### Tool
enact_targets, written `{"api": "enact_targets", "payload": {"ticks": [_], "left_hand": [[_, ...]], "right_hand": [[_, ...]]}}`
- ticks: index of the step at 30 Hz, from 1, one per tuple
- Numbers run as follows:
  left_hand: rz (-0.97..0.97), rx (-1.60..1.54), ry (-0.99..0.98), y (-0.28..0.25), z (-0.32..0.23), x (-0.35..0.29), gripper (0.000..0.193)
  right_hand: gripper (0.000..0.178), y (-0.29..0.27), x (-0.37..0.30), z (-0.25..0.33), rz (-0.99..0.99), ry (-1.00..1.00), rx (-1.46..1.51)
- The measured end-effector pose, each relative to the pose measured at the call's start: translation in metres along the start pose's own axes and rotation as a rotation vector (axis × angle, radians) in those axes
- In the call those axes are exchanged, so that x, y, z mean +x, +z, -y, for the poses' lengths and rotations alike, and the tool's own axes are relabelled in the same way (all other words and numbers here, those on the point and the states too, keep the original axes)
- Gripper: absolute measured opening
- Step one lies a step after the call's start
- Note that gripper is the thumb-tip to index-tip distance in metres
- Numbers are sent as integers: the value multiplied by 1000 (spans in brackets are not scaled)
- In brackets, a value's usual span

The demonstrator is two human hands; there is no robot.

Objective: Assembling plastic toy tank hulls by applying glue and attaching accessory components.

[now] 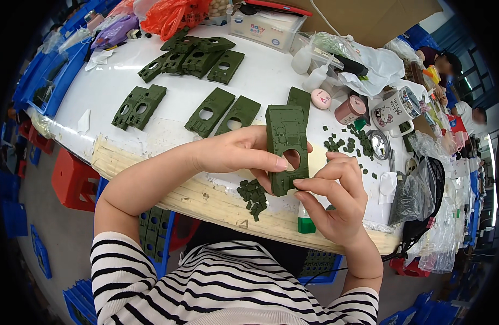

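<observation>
Hull (286,127), dark green with a round hole, is being held above the bench (176,127) by the left hand (233,153), its grip being clamped around one side. Its lower right corner is being met by the right hand (339,203); whether that grip is being closed on anything cannot be told. Small green pieces (253,197) are being borne by the bench nearby.

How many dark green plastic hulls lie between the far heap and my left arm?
4 dark green plastic hulls: the leftmost, its right-hand neighbour, a third farther right, and a fourth partly covered by your left hand. More may be hidden.
</observation>
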State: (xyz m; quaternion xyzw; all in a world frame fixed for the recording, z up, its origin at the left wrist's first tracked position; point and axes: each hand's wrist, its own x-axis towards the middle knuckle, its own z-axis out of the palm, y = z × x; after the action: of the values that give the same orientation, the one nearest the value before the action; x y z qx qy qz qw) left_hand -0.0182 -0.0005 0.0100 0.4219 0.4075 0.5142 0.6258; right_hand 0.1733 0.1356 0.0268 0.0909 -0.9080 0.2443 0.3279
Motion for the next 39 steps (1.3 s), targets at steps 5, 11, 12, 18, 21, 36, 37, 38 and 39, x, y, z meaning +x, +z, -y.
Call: {"api": "enact_targets", "payload": {"ticks": [5,11,12,18,21,36,37,38,39], "left_hand": [[37,-43,-4,2,4,0,51],[1,-34,5,5,4,1,50],[2,-39,4,5,5,1,49],[-11,-25,3,5,7,2,46],[-13,-14,6,6,6,2,46],[22,-38,105,4,4,0,57],[11,-26,112,5,2,1,60],[0,-14,120,6,1,2,63],[-11,-16,136,6,1,1,63]], "right_hand": [[25,3,0,1,7,-8,-23],[25,3,-1,3,15,-8,-45],[24,3,-1,3,18,-10,-51],[23,2,0,6,27,-8,-56],[23,1,0,5,30,-2,-58],[27,-6,1,5,-29,34,-19],[28,-8,1,4,-42,30,-20],[28,-9,1,2,-54,26,-21],[28,-10,1,1,-58,23,-25]]}}
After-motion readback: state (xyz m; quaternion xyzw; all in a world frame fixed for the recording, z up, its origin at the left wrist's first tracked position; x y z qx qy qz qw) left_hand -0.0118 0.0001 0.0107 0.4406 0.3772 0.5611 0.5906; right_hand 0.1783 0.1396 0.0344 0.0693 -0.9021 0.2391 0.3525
